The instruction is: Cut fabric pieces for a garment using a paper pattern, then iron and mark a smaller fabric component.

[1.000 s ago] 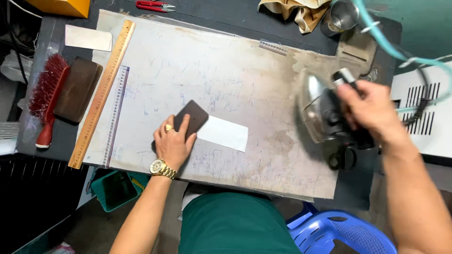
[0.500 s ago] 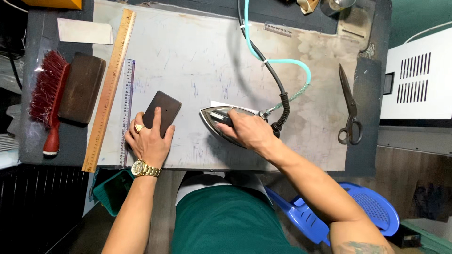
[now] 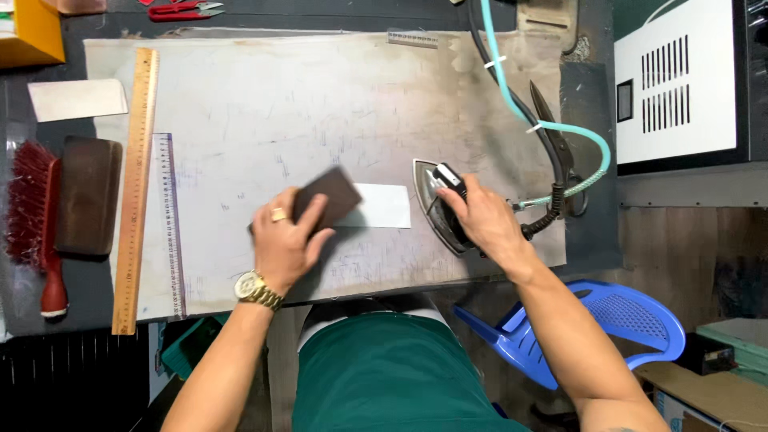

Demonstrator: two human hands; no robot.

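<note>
One dark brown piece (image 3: 330, 198), flat, rectangular with rounded corners, lies near the middle of the work mat (image 3: 264, 104), tilted, overlapping the left end of one white strip (image 3: 382, 206). Its surface looks matte; motion blur hides finer texture. The left hand (image 3: 288, 240) grips it, fingers curled over its lower edge; one ring and one gold wristwatch (image 3: 258, 290) are worn. One iron (image 3: 438, 204), with a pointed polished metal soleplate and black handle, sits just right of the strip, tip pointing away from the person. The right hand (image 3: 484, 220) is closed around its handle. One black cord and one teal hose (image 3: 552, 128) run from the iron toward the top edge.

The mat is one pale, stained, scuffed sheet covering most of the dark bench (image 3: 588, 232). Left side: one wooden ruler (image 3: 136, 188), one clear plastic ruler (image 3: 169, 216), one dark brown block (image 3: 86, 194), one red-bristled brush (image 3: 36, 220). Right side: one pair of dark scissors (image 3: 560, 148). One blue plastic chair (image 3: 616, 316) stands below.
</note>
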